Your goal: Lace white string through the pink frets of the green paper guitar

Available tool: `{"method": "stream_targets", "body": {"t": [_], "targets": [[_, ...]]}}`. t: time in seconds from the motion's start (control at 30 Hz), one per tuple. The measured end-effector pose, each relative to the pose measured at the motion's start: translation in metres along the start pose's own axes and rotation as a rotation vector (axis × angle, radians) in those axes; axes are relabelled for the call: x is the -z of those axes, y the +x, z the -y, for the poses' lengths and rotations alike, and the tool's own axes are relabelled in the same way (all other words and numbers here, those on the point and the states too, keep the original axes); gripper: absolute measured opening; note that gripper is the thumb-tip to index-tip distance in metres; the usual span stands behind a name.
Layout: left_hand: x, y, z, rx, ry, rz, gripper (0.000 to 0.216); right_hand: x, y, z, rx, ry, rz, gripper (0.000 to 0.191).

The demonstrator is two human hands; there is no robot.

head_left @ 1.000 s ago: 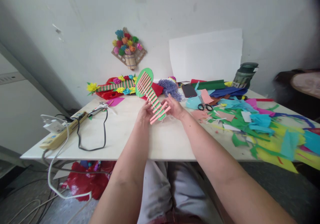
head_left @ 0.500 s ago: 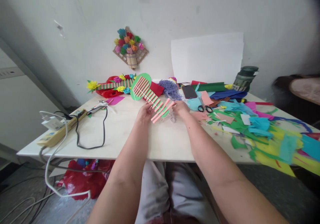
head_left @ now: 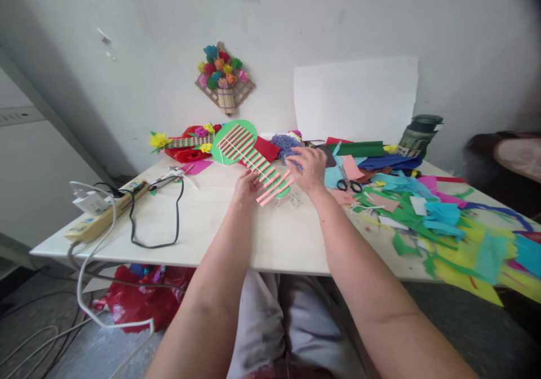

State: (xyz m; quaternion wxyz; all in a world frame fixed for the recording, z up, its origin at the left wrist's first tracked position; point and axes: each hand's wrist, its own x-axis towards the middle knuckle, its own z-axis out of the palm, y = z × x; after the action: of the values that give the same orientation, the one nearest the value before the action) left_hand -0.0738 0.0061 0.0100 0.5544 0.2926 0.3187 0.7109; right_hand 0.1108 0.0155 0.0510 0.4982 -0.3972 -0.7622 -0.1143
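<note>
A guitar-shaped paper craft [head_left: 249, 152] of green card is in the middle of the view, tilted above the table. Pink paper sticks lie in a row across it, and a white string runs along its length. My left hand [head_left: 248, 186] grips its lower left edge, fingertips partly hidden behind it. At the lower end, two longer pink sticks [head_left: 274, 189] stick out past the card. My right hand [head_left: 310, 167] is raised beside that end, fingers bent and apart; I make out nothing held in it. Loose pale string [head_left: 291, 201] shows beneath the craft.
Scissors [head_left: 349, 185] and many paper scraps [head_left: 435, 221] cover the right side. A glue gun [head_left: 171, 173], black cable [head_left: 176, 221] and power strip [head_left: 95, 221] lie left. Behind are a flower-decorated craft [head_left: 186, 142], purple yarn [head_left: 284, 145] and a dark bottle [head_left: 418, 135].
My right hand has come off the craft's lower end and risen, its fingers spreading. The craft has shifted slightly left in my left hand. The view has turned a little.
</note>
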Motion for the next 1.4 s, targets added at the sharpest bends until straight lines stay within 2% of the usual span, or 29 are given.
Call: {"method": "stream_targets", "body": {"t": [0.1,0.2,0.53,0.77,0.87,1.07,1.13,1.27,1.4], "targets": [[0.000,-0.001,0.000,-0.020,0.015,0.031,0.025,-0.004,-0.002,0.015,0.133,0.031,0.125,0.016],[-0.001,-0.004,-0.001,-0.030,0.007,0.064,0.028,-0.009,-0.006,0.021,0.190,0.035,0.189,0.012],[-0.003,-0.004,-0.002,-0.032,-0.007,0.081,0.019,-0.006,-0.004,0.022,0.203,0.039,0.192,0.011],[-0.003,-0.004,-0.004,-0.070,0.022,0.018,0.022,-0.003,-0.001,0.023,0.220,0.069,0.223,0.016],[-0.003,-0.006,-0.003,-0.096,0.088,0.012,0.029,-0.005,-0.001,0.029,0.148,0.184,0.199,0.019],[-0.004,-0.007,-0.004,-0.100,0.145,-0.015,0.035,0.002,-0.004,0.041,-0.237,0.582,0.067,0.022],[-0.004,-0.007,-0.004,-0.109,0.125,-0.022,0.033,0.006,-0.004,0.044,-0.325,0.674,0.047,0.024],[-0.004,-0.007,-0.004,-0.106,0.102,-0.035,0.032,0.005,-0.003,0.045,-0.357,0.733,0.063,0.026],[-0.006,-0.008,-0.006,-0.114,0.058,-0.036,0.029,-0.010,-0.004,0.030,-0.301,0.688,0.180,0.024]]}}
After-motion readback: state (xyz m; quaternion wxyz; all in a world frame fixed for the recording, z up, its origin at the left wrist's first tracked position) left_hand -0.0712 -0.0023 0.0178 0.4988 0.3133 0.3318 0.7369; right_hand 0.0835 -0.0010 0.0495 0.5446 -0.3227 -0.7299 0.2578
